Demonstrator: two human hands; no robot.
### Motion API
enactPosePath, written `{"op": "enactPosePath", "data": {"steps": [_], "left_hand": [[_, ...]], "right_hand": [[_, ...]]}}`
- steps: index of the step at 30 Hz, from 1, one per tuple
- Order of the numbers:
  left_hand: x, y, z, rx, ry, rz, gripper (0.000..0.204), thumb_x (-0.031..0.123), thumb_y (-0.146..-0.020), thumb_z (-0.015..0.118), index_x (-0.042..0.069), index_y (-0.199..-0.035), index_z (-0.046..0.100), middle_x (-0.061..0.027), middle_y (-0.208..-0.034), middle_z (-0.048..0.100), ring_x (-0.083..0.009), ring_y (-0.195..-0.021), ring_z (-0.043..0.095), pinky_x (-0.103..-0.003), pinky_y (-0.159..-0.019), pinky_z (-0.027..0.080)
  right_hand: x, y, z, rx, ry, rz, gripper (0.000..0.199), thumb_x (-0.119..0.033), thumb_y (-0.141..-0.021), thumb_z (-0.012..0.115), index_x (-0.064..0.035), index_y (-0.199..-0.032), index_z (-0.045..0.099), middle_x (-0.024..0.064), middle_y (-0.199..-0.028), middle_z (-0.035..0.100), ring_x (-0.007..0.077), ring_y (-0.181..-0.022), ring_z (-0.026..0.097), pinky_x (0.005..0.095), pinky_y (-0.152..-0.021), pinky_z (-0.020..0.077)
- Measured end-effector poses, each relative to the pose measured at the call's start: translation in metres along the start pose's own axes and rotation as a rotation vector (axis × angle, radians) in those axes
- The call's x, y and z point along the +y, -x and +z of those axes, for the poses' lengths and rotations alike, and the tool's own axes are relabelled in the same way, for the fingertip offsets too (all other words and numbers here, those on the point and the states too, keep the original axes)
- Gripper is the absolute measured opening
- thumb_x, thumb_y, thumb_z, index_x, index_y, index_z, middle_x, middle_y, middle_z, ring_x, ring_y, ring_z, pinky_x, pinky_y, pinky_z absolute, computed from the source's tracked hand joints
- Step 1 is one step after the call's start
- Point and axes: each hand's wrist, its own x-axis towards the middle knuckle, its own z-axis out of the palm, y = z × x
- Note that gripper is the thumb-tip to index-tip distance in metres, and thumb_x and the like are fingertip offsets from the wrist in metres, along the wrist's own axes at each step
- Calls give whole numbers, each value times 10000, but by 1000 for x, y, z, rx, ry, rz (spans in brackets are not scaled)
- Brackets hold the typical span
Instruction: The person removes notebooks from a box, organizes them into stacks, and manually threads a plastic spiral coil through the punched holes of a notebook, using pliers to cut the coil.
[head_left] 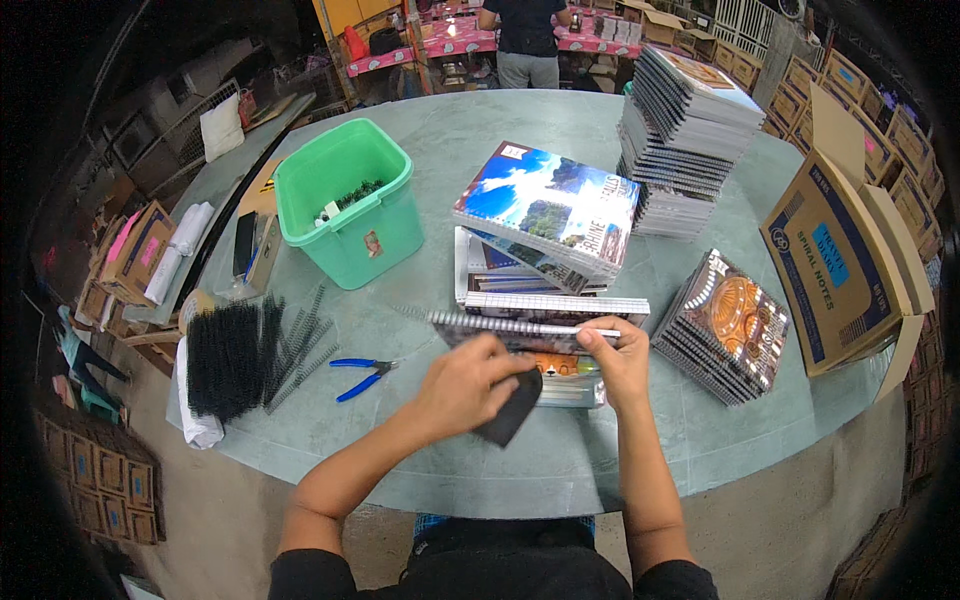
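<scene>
My right hand (615,358) is closed on the right end of a notebook (560,340), thumb on top. A spiral coil (430,315) runs along the notebook's upper edge, and its loose end sticks out past the left side. My left hand (468,388) is closed on a flat black pad (515,408) just below the coil; whether the pad touches the notebook is hidden. Under and behind the notebook lie more notebooks, one with an orange cover (560,366). Blue-handled pliers (362,378) rest on the table to the left, beside a heap of black spiral coils (235,355).
A green bin (365,245) with black scraps stands at back left. Notebooks with a blue landscape cover (550,205) are stacked ahead. A tall notebook stack (685,145), a shorter one (725,330) and an open carton (840,265) are on the right. Another person (528,40) stands beyond the table.
</scene>
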Motion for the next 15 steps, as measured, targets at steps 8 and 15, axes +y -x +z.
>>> {"op": "enactPosePath", "data": {"steps": [8, 15], "left_hand": [[9, -10, 3, 236, -15, -22, 295, 61, -720, 679, 97, -1011, 654, -97, -843, 583, -242, -789, 582, -317, -683, 479], [28, -27, -25, 664, -152, 135, 333, -19, -731, 673, 42, -1052, 605, -82, -944, 511, -176, -839, 538, -251, -658, 445]], "right_hand": [[5, 5, 0, 60, -5, -43, 173, -141, -796, 701, 22, -839, 664, 51, -791, 655, 87, -717, 573, 224, -666, 457], [7, 3, -2, 72, 95, -122, 176, -161, -792, 713, 3, -831, 663, 31, -773, 642, 83, -716, 562, 218, -649, 447]]}}
